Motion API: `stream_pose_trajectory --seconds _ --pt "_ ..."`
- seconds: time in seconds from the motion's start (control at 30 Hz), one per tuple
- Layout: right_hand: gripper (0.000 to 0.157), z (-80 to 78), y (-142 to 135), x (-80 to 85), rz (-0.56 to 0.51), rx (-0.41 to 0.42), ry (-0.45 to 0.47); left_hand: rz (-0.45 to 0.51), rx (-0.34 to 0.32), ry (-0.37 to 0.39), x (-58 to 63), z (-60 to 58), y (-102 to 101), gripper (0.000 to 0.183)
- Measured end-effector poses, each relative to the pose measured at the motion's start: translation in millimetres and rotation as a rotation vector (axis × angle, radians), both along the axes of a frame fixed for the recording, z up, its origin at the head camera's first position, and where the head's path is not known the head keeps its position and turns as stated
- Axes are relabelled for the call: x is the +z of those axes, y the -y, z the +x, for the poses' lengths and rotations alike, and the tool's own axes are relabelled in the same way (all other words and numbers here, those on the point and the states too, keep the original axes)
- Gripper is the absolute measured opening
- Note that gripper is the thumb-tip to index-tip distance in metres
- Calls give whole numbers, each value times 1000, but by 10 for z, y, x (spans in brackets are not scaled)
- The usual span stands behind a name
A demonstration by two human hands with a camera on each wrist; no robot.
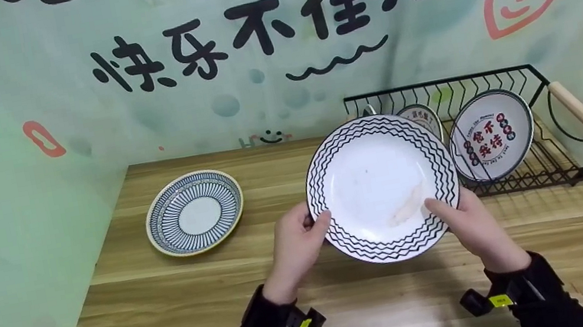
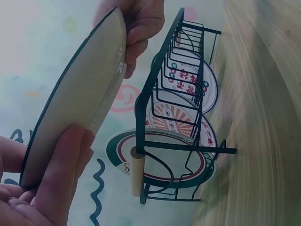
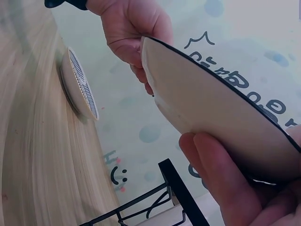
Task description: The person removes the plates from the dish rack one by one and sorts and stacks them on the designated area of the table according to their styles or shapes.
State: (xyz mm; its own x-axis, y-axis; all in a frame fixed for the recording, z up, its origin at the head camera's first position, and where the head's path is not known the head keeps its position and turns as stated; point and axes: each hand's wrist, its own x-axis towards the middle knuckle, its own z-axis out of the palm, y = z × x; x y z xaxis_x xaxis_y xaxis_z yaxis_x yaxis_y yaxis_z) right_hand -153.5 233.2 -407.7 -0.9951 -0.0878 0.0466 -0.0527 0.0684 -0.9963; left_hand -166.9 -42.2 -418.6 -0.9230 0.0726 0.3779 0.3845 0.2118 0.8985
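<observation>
Both hands grip zigzag-rimmed plate (image 1: 381,186) above worktop (image 1: 185,308).
Left hand (image 1: 298,241) and right hand (image 1: 473,222) pinch opposite rims; dish rack (image 1: 557,140) just behind, striped plate (image 1: 194,212) left.

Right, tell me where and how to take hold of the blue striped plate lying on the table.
Grip the blue striped plate at its raised rim on the near right edge, coming in low from the side of the left hand. It lies flat on the table, so probably only the flared rim lets fingers slip under, thumb on top.
</observation>
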Motion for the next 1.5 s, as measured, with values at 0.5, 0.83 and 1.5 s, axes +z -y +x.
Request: stream_pose_trajectory --seconds 0.5,0.83,1.5 --pt "53 0 59 6 104 73 -62 42 75 68 -32 -5 83 8" --pt "41 -11 -16 13 192 45 -365 40 140 111 -11 -15 182 8" --pt "54 -38 -151 4 412 5 -678 20 204 94 -20 -27 410 7"
